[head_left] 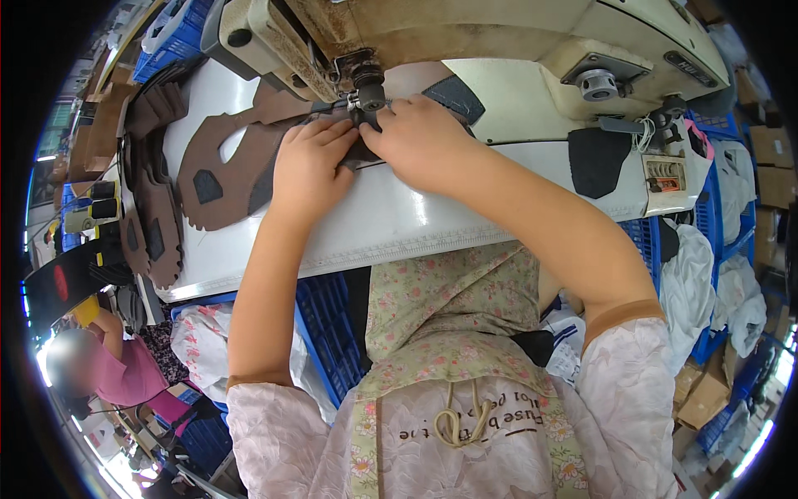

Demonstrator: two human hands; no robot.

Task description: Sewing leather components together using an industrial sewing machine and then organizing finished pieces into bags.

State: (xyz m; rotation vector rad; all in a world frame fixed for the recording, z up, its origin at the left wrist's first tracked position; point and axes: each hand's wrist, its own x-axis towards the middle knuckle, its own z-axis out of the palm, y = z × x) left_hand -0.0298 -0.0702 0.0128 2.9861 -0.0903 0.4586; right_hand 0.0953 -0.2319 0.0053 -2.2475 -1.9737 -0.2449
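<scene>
A brown leather-like shoe piece (212,158) with a curved cut-out and dark patches lies on the white machine bed (391,224). Part of it runs beneath the presser foot (364,100) of a cream sewing machine (465,29). My left hand (312,165) grips its near edge just left of the foot, fingers bent and close together. On the other side, my right hand (426,143) has its fingers curled on dark material beside the foot. My fingers partly hide the stitching spot. Dark padded material (453,98) shows beyond my right hand.
Similar brown pieces (151,187) hang in a stack over the bed's left end. A black fabric patch (598,160) lies at the right. Blue crates (328,333) stand below. Another person (133,370) is at the far left; white bags (688,283) hang at the right.
</scene>
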